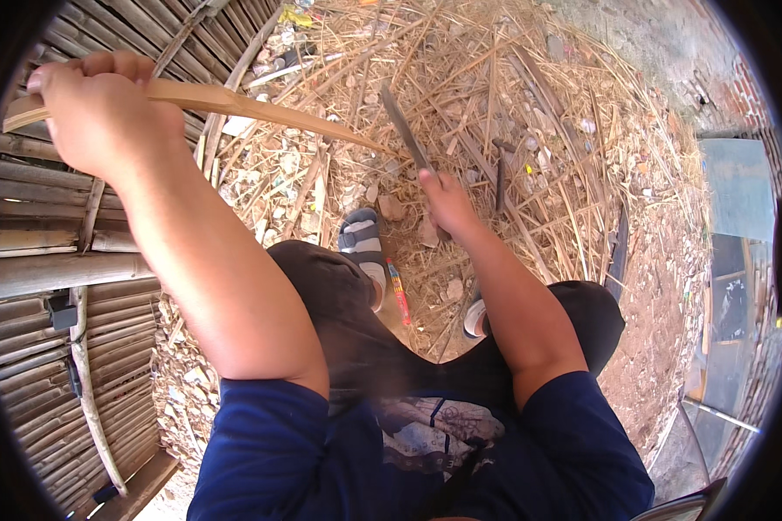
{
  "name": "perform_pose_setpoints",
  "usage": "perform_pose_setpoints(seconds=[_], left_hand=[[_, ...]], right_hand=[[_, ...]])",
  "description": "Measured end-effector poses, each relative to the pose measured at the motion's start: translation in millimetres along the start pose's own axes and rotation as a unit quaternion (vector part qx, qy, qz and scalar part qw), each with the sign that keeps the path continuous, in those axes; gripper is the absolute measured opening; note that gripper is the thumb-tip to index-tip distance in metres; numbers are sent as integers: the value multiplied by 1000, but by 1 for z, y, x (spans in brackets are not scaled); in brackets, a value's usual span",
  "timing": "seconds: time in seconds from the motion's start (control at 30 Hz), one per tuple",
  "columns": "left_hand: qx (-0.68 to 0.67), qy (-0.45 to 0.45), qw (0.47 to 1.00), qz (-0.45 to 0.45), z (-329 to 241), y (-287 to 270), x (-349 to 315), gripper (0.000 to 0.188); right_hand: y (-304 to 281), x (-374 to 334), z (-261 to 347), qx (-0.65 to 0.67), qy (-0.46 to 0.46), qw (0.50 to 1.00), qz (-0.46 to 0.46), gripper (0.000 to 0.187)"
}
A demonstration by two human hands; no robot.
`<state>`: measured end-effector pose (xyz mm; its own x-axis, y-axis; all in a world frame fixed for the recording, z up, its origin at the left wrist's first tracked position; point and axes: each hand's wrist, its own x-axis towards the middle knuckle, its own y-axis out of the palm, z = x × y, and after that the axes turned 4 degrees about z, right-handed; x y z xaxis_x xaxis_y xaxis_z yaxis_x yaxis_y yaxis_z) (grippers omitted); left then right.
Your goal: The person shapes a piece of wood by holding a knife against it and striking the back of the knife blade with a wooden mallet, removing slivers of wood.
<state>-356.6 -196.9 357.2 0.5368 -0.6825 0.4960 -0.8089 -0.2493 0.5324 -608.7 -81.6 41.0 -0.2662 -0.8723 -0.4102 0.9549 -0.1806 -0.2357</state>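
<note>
My left hand (117,117) is raised at the upper left, its fingers closed round a long, pale bamboo strip (235,104). The strip slants down to the right, its far end narrowing near the middle of the view. In front of my knees my right hand (447,207) grips a knife (400,126) with a long, dark, straight blade pointing up and away. Most of the knife's handle is hidden by my fingers. The tapered end of the strip lies close to the blade; whether they touch I cannot tell.
Split bamboo pieces and shavings (495,78) litter the ground among stones. A dark hammer-like tool (500,174) lies right of the knife. A red packet (400,291) is between my sandalled feet (362,239). A bamboo wall (43,313) rises at left, a brick wall (747,95) at right.
</note>
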Motion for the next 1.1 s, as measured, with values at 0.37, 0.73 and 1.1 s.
perform_pose_setpoints(seconds=[0.37, 0.73, 1.1], left_hand=[[34, -2, 999, -21, 9, -4, 7, 11], [1, 0, 1000, 14, 4, -2, 8, 10], [93, 26, 985, -142, 13, -12, 13, 10]], right_hand=[[14, -12, -125, -355, 46, 931, -70, 42], [-7, 13, -66, -238, 122, 963, -37, 49], [12, -21, -82, -268, 9, 963, -26, 56]])
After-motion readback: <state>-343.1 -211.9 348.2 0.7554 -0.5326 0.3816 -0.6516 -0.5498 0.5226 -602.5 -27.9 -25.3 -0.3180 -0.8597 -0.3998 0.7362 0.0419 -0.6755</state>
